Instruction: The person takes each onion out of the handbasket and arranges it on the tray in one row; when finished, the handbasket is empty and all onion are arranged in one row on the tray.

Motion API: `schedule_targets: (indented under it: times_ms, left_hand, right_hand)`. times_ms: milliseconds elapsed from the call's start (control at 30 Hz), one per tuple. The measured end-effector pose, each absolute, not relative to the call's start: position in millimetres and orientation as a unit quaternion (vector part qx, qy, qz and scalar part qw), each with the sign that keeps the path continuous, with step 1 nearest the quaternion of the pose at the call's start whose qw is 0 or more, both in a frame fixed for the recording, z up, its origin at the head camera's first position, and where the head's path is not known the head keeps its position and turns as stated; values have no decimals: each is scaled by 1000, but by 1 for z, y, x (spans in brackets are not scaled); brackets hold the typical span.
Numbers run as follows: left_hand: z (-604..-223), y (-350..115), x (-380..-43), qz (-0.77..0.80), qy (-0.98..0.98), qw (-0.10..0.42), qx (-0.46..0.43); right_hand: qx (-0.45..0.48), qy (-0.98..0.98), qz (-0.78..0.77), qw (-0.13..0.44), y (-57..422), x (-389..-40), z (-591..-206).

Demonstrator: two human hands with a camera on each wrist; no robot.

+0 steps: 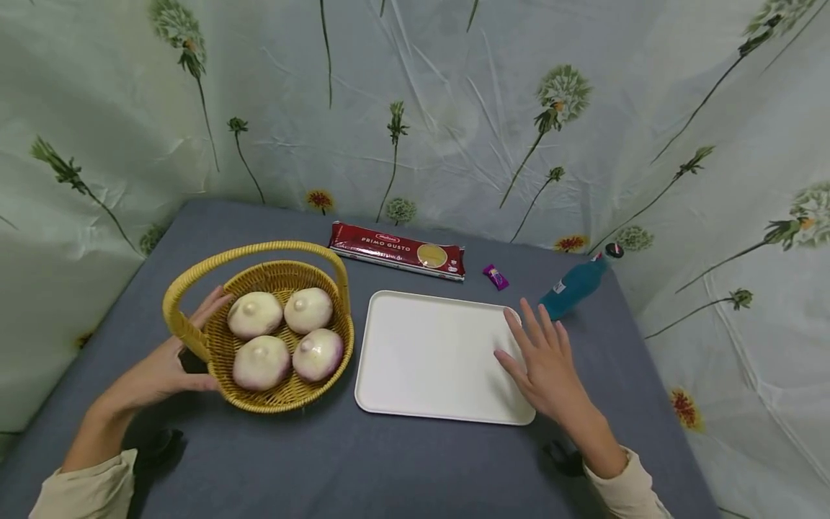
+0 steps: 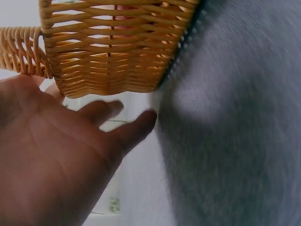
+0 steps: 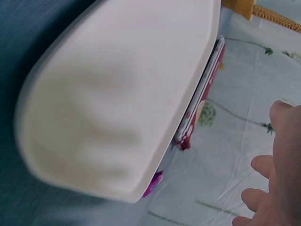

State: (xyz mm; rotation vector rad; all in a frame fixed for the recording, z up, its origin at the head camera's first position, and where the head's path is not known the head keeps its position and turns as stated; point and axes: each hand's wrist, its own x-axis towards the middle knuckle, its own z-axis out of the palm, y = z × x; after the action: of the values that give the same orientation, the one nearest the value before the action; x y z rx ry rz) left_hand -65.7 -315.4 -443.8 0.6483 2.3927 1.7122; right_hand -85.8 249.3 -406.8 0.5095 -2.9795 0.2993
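A yellow wicker basket (image 1: 288, 405) with an arched handle stands on the left of the table. Inside it lie several white bulbs (image 1: 261, 362) tinged purple, like onions or turnips. My left hand (image 1: 158, 371) is at the basket's left side, thumb toward the front and fingers passing behind the handle's foot. In the left wrist view its fingers (image 2: 134, 132) are spread beside and below the woven wall. Over the right edge of a white rectangular tray (image 1: 434, 360), my right hand (image 1: 547, 371) hovers with fingers spread, holding nothing.
Behind the tray lies a red pasta packet (image 1: 395, 252). A small purple wrapped candy (image 1: 496, 277) is to its right. A blue bottle (image 1: 573, 288) with a dark cap is beyond my right hand. Pale flower-printed cloth (image 1: 454, 130) hangs behind the grey-blue table (image 1: 402, 468).
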Motion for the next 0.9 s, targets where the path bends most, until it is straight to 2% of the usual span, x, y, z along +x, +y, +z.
schedule_targets:
  times_ms: [133,900]
  left_hand:
    - [-447,-315,-69,592,768,64,236]
    - [-459,-308,-66,606,771,61,187]
  right_hand:
    - [181,-978,95,49,240,-89,-406]
    - [291,-945,146,28,164,-93,-384]
